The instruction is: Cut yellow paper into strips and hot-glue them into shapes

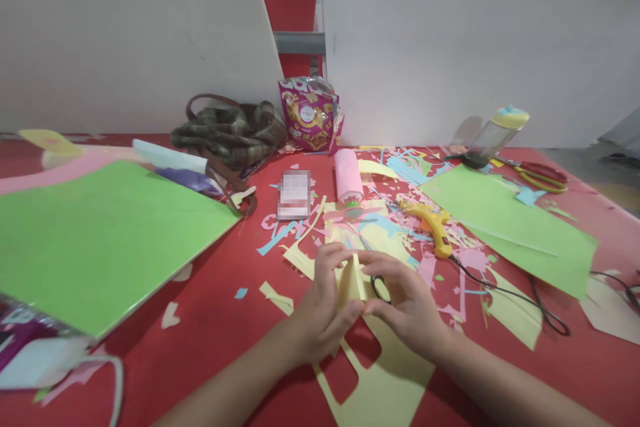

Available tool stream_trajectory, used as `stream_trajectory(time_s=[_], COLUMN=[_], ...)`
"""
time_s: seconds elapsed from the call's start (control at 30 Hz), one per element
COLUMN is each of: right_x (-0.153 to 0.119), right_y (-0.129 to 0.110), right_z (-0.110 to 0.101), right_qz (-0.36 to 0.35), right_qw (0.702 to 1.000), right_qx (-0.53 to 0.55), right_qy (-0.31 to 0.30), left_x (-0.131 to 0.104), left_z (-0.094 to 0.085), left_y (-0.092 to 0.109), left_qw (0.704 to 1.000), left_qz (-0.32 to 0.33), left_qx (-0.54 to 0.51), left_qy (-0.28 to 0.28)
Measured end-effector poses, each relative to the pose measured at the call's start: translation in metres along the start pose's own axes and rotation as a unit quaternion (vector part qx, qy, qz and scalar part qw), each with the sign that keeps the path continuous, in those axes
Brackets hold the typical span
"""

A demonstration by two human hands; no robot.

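Observation:
Between my two hands is a small folded piece of pale yellow paper [354, 280], its edge turned toward me. My left hand [325, 307] is closed on its left side, thumb near the bottom. From the right, the fingers and thumb of my right hand [405, 303] pinch the same piece. Below them a yellow paper sheet with cut-out openings [395, 373] lies on the red table. Just beyond my right fingers shows the dark handle of a pair of scissors [380, 288], partly hidden by the hand.
A yellow glue gun [435, 230] with a black cord lies to the right. Green boards flank both sides, left [110, 240] and right [520, 227]. A pink cylinder [349, 177], snack bag [309, 113], plaid bag [230, 130] and clear bottle [495, 137] stand farther back. Paper scraps litter the middle.

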State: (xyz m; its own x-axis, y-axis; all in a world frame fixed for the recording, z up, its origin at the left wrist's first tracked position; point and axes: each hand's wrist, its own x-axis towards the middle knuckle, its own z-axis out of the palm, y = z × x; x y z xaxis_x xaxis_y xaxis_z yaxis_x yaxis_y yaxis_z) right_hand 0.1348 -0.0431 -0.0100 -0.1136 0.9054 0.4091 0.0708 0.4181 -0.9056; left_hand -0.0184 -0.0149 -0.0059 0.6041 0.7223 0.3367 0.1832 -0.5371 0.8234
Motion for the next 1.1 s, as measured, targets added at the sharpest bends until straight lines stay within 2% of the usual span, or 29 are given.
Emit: stream_trajectory(time_s=[0.37,0.5,0.6,0.7,0.8,0.97,1.1], right_x=[0.000,0.002,0.003,0.004,0.003,0.003,0.005], right_y=[0.000,-0.003,-0.006,-0.007,-0.008,-0.011,-0.012], right_z=[0.000,-0.003,-0.005,-0.007,-0.008,-0.009,-0.010], right_qz=[-0.012,-0.027,-0.039,-0.064,-0.081,-0.082,-0.087], right_qw=[0.999,0.999,0.995,0.985,0.972,0.960,0.957], right_qx=[-0.030,-0.046,-0.086,-0.157,-0.218,-0.260,-0.271], right_qy=[-0.006,-0.011,0.008,0.028,0.042,0.058,0.049], left_x=[0.000,0.002,0.006,0.007,0.007,0.008,0.008], left_z=[0.001,-0.001,-0.006,-0.007,-0.005,-0.002,-0.002], left_y=[0.000,0.004,0.008,0.009,0.007,0.008,0.010], left_qw=[1.000,0.995,0.975,0.930,0.894,0.898,0.900], left_qz=[-0.007,-0.030,-0.096,-0.173,-0.189,-0.191,-0.189], left_qx=[-0.013,-0.093,-0.202,-0.322,-0.402,-0.391,-0.385], left_qy=[0.001,0.013,-0.015,-0.047,-0.061,-0.061,-0.078])
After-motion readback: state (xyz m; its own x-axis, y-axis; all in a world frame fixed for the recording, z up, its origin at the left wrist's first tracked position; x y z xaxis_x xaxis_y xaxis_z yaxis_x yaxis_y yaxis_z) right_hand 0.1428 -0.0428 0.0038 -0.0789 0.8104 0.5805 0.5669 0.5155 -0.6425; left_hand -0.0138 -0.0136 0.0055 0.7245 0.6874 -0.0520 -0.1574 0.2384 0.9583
